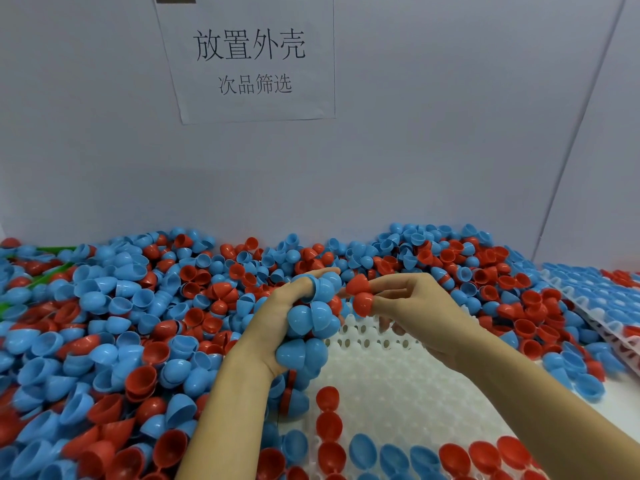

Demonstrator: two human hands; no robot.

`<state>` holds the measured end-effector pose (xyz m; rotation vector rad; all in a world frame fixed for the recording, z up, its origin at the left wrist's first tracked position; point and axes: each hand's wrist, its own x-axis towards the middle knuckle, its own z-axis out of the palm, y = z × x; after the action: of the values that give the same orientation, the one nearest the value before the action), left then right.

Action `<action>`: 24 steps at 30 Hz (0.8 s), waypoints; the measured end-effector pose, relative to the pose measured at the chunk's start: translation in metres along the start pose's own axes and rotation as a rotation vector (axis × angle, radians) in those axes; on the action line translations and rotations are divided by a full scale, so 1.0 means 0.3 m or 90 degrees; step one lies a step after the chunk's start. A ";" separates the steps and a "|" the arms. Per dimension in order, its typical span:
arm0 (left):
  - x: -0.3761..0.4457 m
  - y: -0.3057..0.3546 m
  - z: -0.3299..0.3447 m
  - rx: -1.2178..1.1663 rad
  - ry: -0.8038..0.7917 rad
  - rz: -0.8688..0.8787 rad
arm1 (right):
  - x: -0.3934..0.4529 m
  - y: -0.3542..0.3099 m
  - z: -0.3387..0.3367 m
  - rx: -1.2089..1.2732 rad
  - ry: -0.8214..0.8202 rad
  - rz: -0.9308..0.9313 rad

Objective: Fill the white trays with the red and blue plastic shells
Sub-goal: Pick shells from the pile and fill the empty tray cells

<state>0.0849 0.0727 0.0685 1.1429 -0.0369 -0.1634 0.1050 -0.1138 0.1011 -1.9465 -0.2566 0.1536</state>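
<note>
A white tray (398,372) with rows of round pegs lies in front of me; red and blue shells sit along its near rows and in a short red column (329,420). My left hand (273,327) grips a bunch of blue shells (311,317) above the tray's left edge. Just to its right, my right hand (412,303) pinches a pair of joined red shells (360,296) at its fingertips, close to the blue bunch. A big loose pile of red and blue shells (138,323) covers the table to the left and behind.
A second white tray (588,306) filled with blue and red shells lies at the right edge. A white wall with a paper sign (249,60) stands right behind the pile. Something green (52,251) pokes out of the pile at far left.
</note>
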 end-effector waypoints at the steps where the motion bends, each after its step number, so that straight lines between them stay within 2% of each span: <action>1: 0.002 -0.001 -0.002 0.000 0.001 0.000 | -0.001 0.001 -0.001 -0.013 -0.003 -0.004; 4: 0.003 -0.003 0.001 -0.008 0.004 -0.001 | -0.003 0.003 -0.005 -0.005 -0.008 -0.006; 10: 0.002 -0.003 -0.002 -0.015 0.004 0.006 | -0.008 0.013 -0.019 0.135 -0.021 0.030; 15: 0.001 -0.007 -0.002 0.013 0.012 0.014 | -0.002 0.015 -0.016 0.208 -0.073 0.071; 19: 0.007 -0.011 -0.002 0.028 0.005 0.016 | 0.008 0.011 -0.007 0.208 -0.098 0.087; 24: 0.004 -0.011 0.001 0.053 -0.010 0.026 | 0.023 0.024 0.011 0.181 -0.050 0.090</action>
<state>0.0857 0.0710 0.0655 1.2226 -0.0811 -0.1355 0.1115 -0.1117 0.0931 -1.6769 -0.1398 0.3410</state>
